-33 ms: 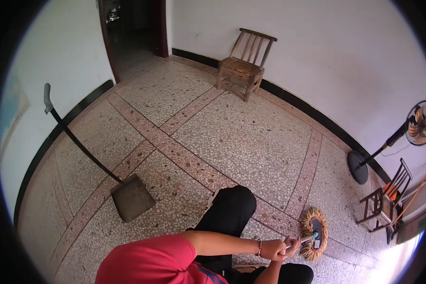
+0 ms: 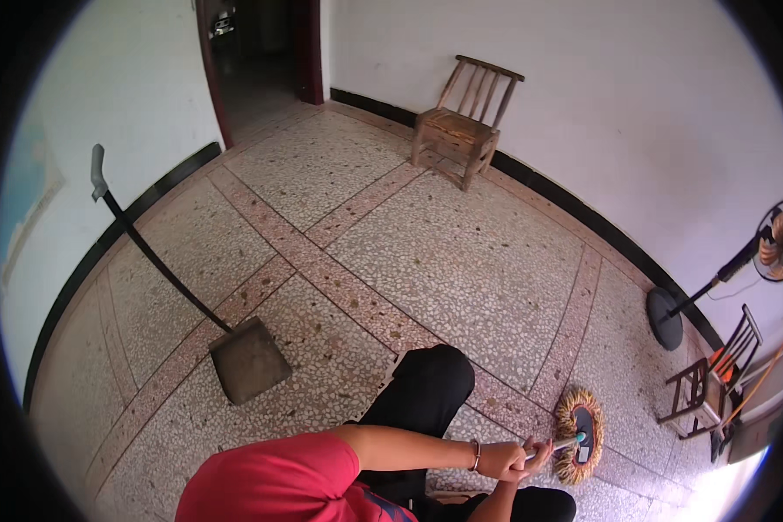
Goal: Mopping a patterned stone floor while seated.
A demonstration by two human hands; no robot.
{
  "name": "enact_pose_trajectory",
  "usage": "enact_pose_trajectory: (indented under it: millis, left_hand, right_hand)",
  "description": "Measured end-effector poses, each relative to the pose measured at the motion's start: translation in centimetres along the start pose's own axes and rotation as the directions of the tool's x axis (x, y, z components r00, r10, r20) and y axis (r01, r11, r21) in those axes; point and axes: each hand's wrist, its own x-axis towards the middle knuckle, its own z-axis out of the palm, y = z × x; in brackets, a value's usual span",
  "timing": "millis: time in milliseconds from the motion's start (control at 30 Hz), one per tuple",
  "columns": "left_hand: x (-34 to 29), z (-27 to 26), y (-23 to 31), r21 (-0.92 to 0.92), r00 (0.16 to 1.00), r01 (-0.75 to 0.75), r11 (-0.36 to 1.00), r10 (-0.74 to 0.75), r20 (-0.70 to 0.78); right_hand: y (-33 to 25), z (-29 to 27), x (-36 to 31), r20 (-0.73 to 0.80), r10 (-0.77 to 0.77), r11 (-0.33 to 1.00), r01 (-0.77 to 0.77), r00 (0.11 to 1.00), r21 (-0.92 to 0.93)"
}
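A mop (image 2: 580,435) with a fringed cream-and-yellow oval head lies against the speckled floor at the lower right, its dark plate and teal joint showing. From the joint, a pale handle runs back toward me. My left hand (image 2: 498,461), with a bracelet at the wrist, closes round the handle. Close beside it, nearer the mop head, my right hand (image 2: 538,452) also grips the handle. The hands overlap, so some fingers and the rest of the handle are hidden. My dark-trousered knees are bent below.
A long-handled dustpan (image 2: 250,361) stands at the left. Against the far wall is a wooden chair (image 2: 458,130). A standing fan (image 2: 665,317) and another chair (image 2: 696,396) stand at the right. A doorway (image 2: 265,70) opens at the back left. Small dark bits dot the floor (image 2: 444,252).
My view has shifted slightly, so most of the room appears a little further right and lower. Both hands keep their grip on the mop handle.
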Motion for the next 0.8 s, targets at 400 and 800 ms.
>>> enact_pose_trajectory:
  millis: [400,800]
  left_hand:
    - [-7.1,-5.8,2.4,0.271,0.83,0.149,0.951,0.029,-0.557]
    - [-1.1,-8.1,1.8,0.373,0.841,0.119,0.92,0.107,-0.53]
  right_hand:
    - [-13.2,10.2,3.2,0.525,-0.339,0.875,0.057,0.781,0.48]
    - [-13.9,12.3,8.3,0.461,-0.422,0.798,0.079,0.781,0.597]
